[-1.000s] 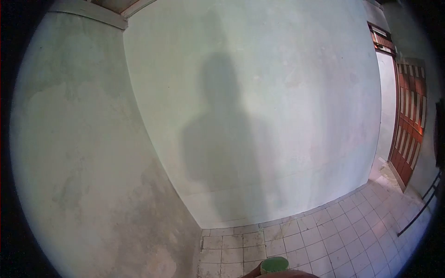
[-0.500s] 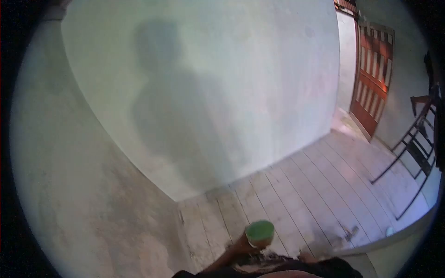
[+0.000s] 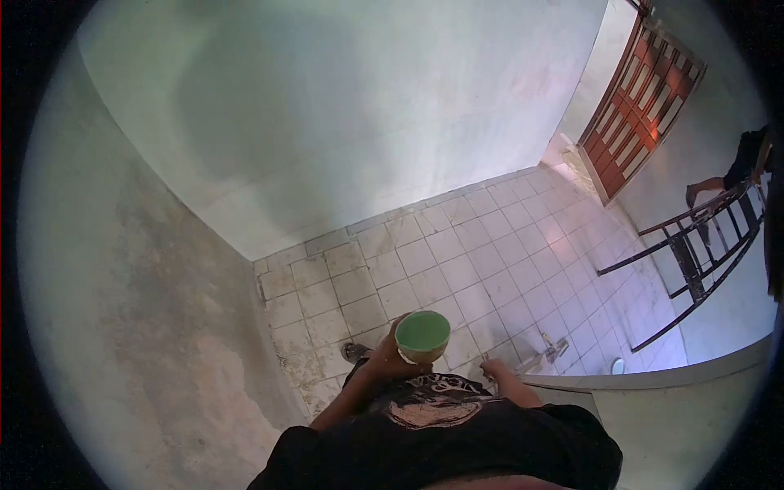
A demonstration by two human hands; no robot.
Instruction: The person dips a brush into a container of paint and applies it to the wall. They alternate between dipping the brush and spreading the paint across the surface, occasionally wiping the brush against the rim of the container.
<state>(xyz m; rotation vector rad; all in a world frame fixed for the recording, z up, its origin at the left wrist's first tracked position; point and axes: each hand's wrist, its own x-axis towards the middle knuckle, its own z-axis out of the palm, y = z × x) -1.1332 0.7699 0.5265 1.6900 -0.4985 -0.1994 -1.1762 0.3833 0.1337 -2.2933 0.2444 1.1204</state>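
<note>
My left hand (image 3: 382,359) is wrapped around a small bowl (image 3: 423,333), holding it upright in front of my shirt. The bowl is green inside, with a pale, stained outer wall. To the right of it, my right hand (image 3: 495,371) is low beside my body with its fingers curled in. What those fingers hold, if anything, I cannot tell. Just beyond the right hand, a small blurred object with a pale end (image 3: 558,349) shows against the floor tiles.
A pale green wall (image 3: 327,122) faces me, and a stained wall (image 3: 180,310) rises at left. White tiles (image 3: 441,245) cover the floor. At right stand a dark metal ladder (image 3: 690,261), with a person's leg (image 3: 706,188) beside it, and a reddish-brown barred door (image 3: 641,106).
My view has tilted down, bringing more floor, my shirt and both hands into sight. The bowl stays in my left hand and appears higher and further left.
</note>
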